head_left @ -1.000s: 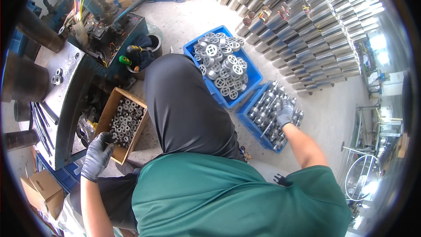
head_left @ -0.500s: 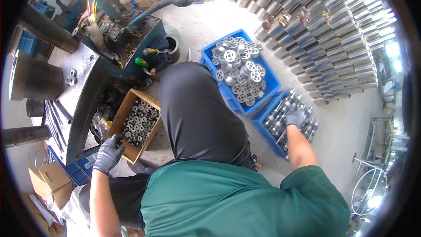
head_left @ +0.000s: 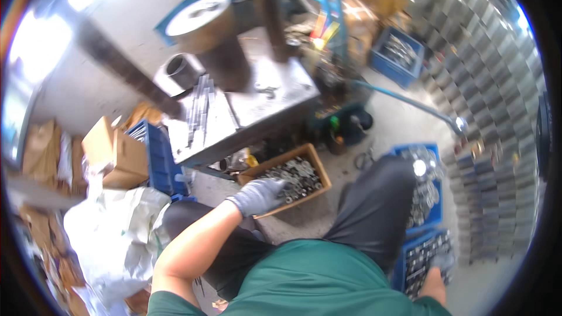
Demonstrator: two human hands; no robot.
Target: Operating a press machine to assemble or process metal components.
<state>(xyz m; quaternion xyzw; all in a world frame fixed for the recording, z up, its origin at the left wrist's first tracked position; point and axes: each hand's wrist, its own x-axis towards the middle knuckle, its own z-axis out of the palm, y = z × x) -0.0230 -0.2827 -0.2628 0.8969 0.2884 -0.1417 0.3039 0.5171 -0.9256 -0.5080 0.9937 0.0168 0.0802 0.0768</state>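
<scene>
My left hand (head_left: 260, 195), in a grey glove, reaches over the near rim of a brown open box (head_left: 321, 171). Its fingertips are among the small ring-shaped metal parts (head_left: 301, 177) inside, and blur hides whether they grip one. At the lower right my right hand (head_left: 443, 262), also gloved, rests over a blue crate (head_left: 400, 269) filled with metal shaft-like parts (head_left: 422, 257). That hand is smeared, so its fingers do not show clearly. Just beyond stands another blue crate (head_left: 439, 190) of round, spoked metal parts (head_left: 424, 199), partly hidden by my knee.
A heavy steel table (head_left: 257, 114) with rods (head_left: 201, 108) and a large cylinder (head_left: 208, 32) stands ahead. Stacked shiny tubes (head_left: 486, 158) line the right. A blue lever (head_left: 410, 102) ends in a metal ball. Cardboard boxes (head_left: 120, 152) and a white sack (head_left: 111, 234) lie left.
The view has swung left. My left hand has moved from the box's near corner to the parts inside it. My right hand is still at the crate of shaft-like parts.
</scene>
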